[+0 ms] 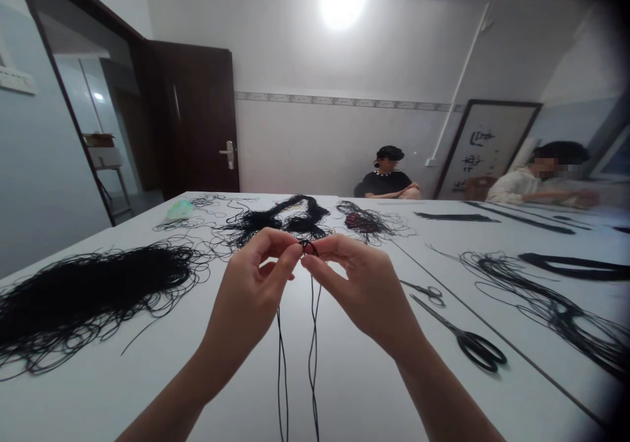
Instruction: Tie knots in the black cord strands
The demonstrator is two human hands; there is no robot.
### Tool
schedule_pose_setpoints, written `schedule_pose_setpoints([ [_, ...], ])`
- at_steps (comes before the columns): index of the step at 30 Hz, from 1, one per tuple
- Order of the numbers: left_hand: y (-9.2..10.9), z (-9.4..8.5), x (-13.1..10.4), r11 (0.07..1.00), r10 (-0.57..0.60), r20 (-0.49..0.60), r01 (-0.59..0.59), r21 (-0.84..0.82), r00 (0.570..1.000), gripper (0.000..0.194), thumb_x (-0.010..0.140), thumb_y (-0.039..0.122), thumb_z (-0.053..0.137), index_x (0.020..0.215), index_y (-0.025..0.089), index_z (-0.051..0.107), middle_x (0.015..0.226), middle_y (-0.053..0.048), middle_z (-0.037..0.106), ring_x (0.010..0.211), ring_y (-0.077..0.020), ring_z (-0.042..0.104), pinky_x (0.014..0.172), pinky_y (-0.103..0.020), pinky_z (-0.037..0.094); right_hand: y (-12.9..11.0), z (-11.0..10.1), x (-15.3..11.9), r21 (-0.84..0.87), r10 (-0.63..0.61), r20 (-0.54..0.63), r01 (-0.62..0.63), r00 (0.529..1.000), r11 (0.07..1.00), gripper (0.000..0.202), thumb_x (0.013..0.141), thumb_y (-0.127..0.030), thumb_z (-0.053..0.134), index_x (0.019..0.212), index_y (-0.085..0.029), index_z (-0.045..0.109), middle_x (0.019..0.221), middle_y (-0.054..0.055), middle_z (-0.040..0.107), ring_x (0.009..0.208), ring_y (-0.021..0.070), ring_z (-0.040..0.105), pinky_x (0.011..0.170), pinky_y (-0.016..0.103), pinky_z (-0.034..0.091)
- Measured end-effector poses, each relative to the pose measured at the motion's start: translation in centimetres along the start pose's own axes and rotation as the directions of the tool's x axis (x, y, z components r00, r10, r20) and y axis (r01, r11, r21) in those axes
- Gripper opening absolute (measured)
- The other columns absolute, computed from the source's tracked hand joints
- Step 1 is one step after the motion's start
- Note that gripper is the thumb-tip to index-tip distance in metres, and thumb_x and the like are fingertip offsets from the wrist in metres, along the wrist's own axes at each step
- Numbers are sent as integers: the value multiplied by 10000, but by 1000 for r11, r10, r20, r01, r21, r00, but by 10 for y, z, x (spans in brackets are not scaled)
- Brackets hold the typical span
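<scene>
Between my fingertips is a small looped part of a black cord (313, 337), raised above the white table (236, 416). My left hand (260, 278) pinches it from the left with thumb and forefinger. From the right, my right hand (357, 278) pinches the same cord, its thumb close to the left one. Several strands hang down from the hands toward the table's near edge. How the loop crosses is partly hidden by the fingers. To the right of my right hand lie large black-handled scissors (480, 350) and a smaller pair of scissors (433, 293).
A big heap of black cord (108, 284) covers the left side. Beyond my hands lie more black cord (266, 222) and a dark red bundle (361, 222). Loose cords (546, 291) spread at right. Two people (388, 180) sit across the table.
</scene>
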State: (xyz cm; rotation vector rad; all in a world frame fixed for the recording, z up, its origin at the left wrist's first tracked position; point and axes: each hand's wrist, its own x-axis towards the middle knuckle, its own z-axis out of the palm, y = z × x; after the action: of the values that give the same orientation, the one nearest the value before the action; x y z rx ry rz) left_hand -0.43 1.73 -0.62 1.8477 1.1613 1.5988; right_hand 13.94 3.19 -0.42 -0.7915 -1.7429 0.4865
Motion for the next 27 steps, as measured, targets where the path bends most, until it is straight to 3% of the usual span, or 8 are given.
schedule_pose_setpoints([
  [4,-3,7,-3,979,138,-106,-120,164,985,71,877,245,540,825,206,568,801,24,613,733,-97,589,676,-205,513,2,1,1,2,-12,25,12,1000,1000,119,831,-272,566,784,-169,604,717,8,646,702,131,619,675,300,511],
  [10,-8,15,-9,932,361,-123,-354,79,924,68,863,146,555,850,214,560,896,15,636,887,-98,602,804,-223,514,-1,-8,4,9,14,66,-15,998,1000,160,841,-281,544,782,-163,635,660,3,626,643,118,595,619,270,487],
  [13,-5,18,-12,957,277,-175,-288,-42,945,82,838,135,581,822,216,585,870,22,656,848,-95,616,769,-200,527,1,-9,4,-3,26,36,-26,999,1000,131,821,-269,571,757,-173,634,660,2,632,658,126,603,645,284,493],
  [16,-1,20,-12,936,29,-166,-85,-341,986,33,828,202,621,805,222,633,807,37,670,766,-78,625,707,-156,535,6,-2,4,35,22,-66,-20,998,999,169,785,-290,624,903,-184,565,717,0,628,704,146,620,641,297,504],
  [18,0,20,-11,819,-153,-73,86,-567,985,32,812,258,661,807,227,664,791,47,675,745,-59,627,711,-129,533,10,5,4,24,-56,-228,63,972,998,313,755,-281,665,992,-204,475,808,3,599,758,152,614,680,318,516],
  [21,0,20,-8,586,-315,65,248,-771,947,60,787,259,698,784,200,687,796,40,681,733,-36,629,740,-105,527,13,12,2,-264,-359,-394,270,846,926,261,767,-209,674,925,-226,467,884,23,541,845,165,576,780,369,498],
  [24,-2,18,-5,581,-296,77,243,-776,952,75,803,257,683,788,184,690,793,27,683,738,-36,632,757,-108,525,12,14,-2,-545,-594,-287,382,752,746,115,823,-154,624,861,-229,546,868,39,565,843,172,565,776,392,465],
  [27,-2,16,-5,714,-224,-4,161,-681,975,71,804,266,677,804,195,679,770,27,678,752,-59,633,755,-130,524,10,16,-4,-534,-584,-253,391,771,749,100,826,-123,603,845,-221,598,872,40,605,818,167,571,764,397,443],
])
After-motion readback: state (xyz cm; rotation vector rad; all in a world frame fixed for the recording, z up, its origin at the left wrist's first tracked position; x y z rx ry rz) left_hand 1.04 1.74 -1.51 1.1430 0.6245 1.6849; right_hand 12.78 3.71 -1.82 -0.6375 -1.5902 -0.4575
